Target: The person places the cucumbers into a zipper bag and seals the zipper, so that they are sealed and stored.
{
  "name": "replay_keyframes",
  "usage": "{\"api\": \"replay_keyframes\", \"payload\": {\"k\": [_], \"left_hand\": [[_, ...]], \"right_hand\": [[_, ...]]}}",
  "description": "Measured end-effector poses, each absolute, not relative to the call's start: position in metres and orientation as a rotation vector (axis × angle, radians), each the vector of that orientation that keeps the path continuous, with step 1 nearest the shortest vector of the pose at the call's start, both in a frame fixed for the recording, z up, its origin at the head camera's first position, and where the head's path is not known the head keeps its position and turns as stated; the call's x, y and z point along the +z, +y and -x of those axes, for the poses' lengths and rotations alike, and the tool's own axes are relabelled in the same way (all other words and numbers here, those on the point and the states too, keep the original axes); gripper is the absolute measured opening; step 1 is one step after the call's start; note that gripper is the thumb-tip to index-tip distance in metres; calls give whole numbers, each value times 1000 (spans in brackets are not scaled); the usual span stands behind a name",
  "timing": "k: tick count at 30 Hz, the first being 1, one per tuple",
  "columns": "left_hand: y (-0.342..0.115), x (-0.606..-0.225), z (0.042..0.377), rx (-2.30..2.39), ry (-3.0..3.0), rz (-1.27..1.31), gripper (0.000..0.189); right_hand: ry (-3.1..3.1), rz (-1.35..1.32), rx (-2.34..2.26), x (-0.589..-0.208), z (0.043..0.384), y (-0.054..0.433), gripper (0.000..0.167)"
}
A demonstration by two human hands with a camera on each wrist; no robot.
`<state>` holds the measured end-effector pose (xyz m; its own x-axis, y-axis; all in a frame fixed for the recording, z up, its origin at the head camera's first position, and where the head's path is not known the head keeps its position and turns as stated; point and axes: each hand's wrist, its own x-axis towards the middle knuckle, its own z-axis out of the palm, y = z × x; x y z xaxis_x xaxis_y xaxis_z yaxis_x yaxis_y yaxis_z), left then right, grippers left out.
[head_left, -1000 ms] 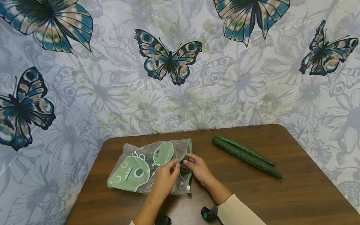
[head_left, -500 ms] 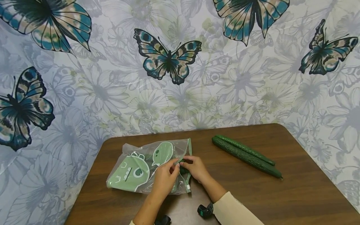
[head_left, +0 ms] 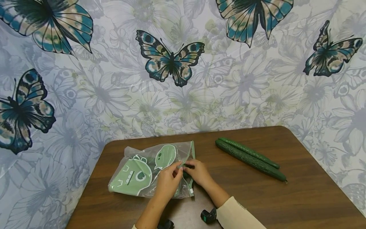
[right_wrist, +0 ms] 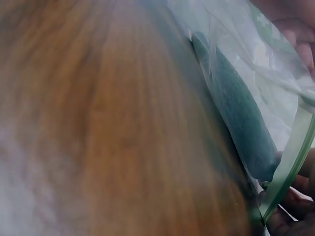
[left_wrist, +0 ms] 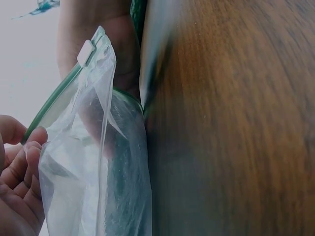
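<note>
A clear slider bag [head_left: 168,156] with green cartoon prints lies on the table, its green zip edge facing right. My left hand [head_left: 167,181] pinches the upper zip edge, as the left wrist view also shows with the fingers [left_wrist: 30,142] on it. Through the plastic, a cucumber [right_wrist: 243,118] is visible inside. My right hand [head_left: 200,173] is at the bag's mouth, with fingertips close to the cucumber's end. Plastic and the zip edge partly hide its fingers, so I cannot tell whether they grip or only touch the cucumber.
Two more cucumbers [head_left: 248,157] lie side by side on the brown wooden table [head_left: 286,203], right of the bag. A butterfly-print cloth [head_left: 171,108] hangs behind the table. The white zip slider [left_wrist: 85,53] sits at the bag's near corner.
My right hand has shifted slightly left and further into the bag's mouth, and the dark green end shown between its fingers is now more hidden. The left hand keeps its pinch.
</note>
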<state>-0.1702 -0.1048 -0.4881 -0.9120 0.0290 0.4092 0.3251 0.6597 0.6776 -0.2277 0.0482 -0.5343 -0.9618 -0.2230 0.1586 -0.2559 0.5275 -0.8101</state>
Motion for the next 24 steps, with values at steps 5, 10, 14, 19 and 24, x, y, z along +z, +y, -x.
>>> {"api": "replay_keyframes", "payload": {"k": [5,10,14,19,24], "left_hand": [[-105,-487,169,-1131,-2512,284,23],[-105,-486,169,-1142,-2516,284,22],[-105,-487,170,-1148,-2516,288,22],[-104,-487,170,-1144,-2507,302,22],[-104,-487,170,-1143,-2510,300,23]], "right_hand": [[-2699,-409,1583,-536,227,50,32],[-2580,-389,1834,-536,227,54,39],[-2505,-357,1961,-531,225,58,40],[-2441,-339,2004,-521,222,62,39],[-2412,-295,2018,-508,216,68,38]]}}
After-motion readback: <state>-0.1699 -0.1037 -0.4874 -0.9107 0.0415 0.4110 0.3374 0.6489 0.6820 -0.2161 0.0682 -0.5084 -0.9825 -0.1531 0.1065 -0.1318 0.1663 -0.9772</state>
